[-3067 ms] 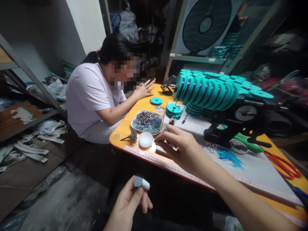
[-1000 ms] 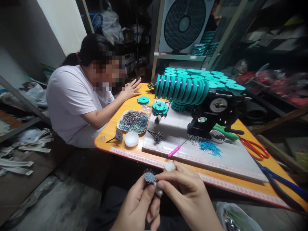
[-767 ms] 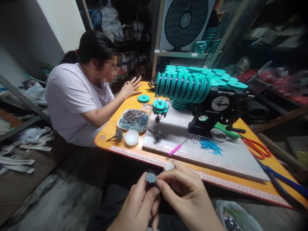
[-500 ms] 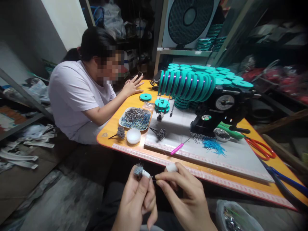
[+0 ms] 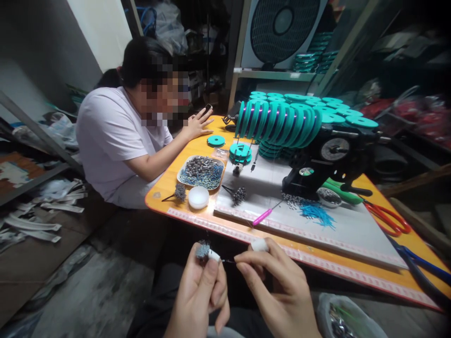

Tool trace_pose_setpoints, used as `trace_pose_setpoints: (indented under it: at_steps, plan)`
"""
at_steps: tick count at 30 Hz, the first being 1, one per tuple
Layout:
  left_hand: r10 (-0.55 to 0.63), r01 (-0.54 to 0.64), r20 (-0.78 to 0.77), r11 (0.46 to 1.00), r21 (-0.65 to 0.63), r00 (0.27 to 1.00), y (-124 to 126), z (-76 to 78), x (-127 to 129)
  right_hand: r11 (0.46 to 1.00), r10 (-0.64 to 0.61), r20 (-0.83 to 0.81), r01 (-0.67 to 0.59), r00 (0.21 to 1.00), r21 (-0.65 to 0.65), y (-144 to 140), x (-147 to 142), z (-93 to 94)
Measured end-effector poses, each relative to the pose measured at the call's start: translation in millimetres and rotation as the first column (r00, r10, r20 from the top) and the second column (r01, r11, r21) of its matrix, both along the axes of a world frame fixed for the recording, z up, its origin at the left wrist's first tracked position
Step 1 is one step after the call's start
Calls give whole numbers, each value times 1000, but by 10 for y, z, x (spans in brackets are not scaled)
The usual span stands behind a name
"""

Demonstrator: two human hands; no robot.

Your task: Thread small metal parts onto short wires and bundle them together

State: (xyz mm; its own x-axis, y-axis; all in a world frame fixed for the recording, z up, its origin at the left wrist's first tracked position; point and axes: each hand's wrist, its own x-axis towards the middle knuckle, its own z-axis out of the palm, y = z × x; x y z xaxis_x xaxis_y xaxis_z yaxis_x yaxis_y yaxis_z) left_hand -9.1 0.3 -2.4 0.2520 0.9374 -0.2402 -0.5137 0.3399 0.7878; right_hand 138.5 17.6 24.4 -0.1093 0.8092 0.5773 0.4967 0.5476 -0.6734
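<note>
My left hand (image 5: pixel 202 286) is closed around a small grey-blue bristly cluster (image 5: pixel 202 250), pinched between thumb and fingers near the table's front edge. A white wrap (image 5: pixel 213 255) shows at its fingertip. My right hand (image 5: pixel 278 281) is closed, thumb and forefinger pinching a thin dark strand (image 5: pixel 229 261) that spans the short gap to the left fingertips. Another white wrap (image 5: pixel 260 244) sits on a right finger. Beyond my hands lie a pink-handled tool (image 5: pixel 262 217), a dark bristly bunch (image 5: pixel 239 195) and a small white bowl (image 5: pixel 198 198).
On the orange table (image 5: pixel 165 188) stands a black sewing-machine-like device (image 5: pixel 306 164) with several teal spools (image 5: pixel 278 119). A tray (image 5: pixel 200 172) holds small metal pieces. Orange-handled scissors (image 5: pixel 389 220) lie right. A person (image 5: pixel 112 126) sits at the left. A plastic tub (image 5: pixel 347 317) stands below.
My right hand has drawn slightly right, away from the left, so more of the strand shows between them. The left hand keeps its grip. The view has shifted a little.
</note>
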Motion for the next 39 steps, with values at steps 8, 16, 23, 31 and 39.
trace_pose_setpoints:
  at_steps: [8, 16, 23, 31, 39]
  plan:
    - [-122, 124, 30, 989, -78, 992, 18, 100, -20, 999, 39, -40, -39, 998, -3, 24, 18, -18]
    - [-175, 171, -22, 976, -132, 984, 27, 138, -8, 991, 114, 29, -116, 993, 65, 50, 30, -26]
    - [176, -188, -132, 979, -85, 976, 35, 151, 52, 991, 124, 102, -129, 987, 46, 17, -37, 18]
    - [509, -492, -98, 856, 157, 855, 184, 88, -167, 992, -15, 129, 0, 992, 122, 28, 50, 77]
    - [69, -72, -73, 997, -35, 995, 72, 149, -49, 999, 37, 51, -37, 998, -7, 54, 46, 61]
